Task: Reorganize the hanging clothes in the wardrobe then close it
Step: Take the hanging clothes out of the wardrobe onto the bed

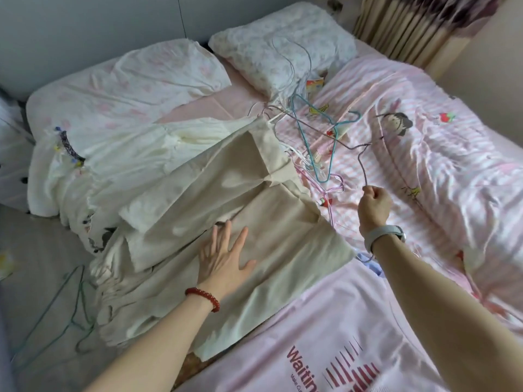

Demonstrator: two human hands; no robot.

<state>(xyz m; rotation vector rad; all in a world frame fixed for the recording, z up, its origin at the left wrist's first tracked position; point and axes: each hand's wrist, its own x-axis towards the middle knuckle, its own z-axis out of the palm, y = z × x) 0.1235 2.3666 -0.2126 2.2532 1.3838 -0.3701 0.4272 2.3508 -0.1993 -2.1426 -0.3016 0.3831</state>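
A beige garment [254, 193] lies spread across the bed, on top of white clothes [119, 165]. My left hand [223, 256], a red bead bracelet on its wrist, presses flat on the beige cloth with straight fingers. My right hand [373, 205], with a grey watch band on its wrist, grips the hook of a thin purple wire hanger [359, 154] and holds it above the bed. A tangle of teal, pink and white wire hangers [314, 154] lies just beyond the garment. A pink T-shirt with red print [325, 335] lies closest to me.
Two pillows [283, 43] sit at the head of the bed. A pink striped quilt with cartoon figures [441, 165] covers the right side. A green wire hanger [76, 306] lies on the grey floor at the left. Curtains [410, 26] hang at the back right.
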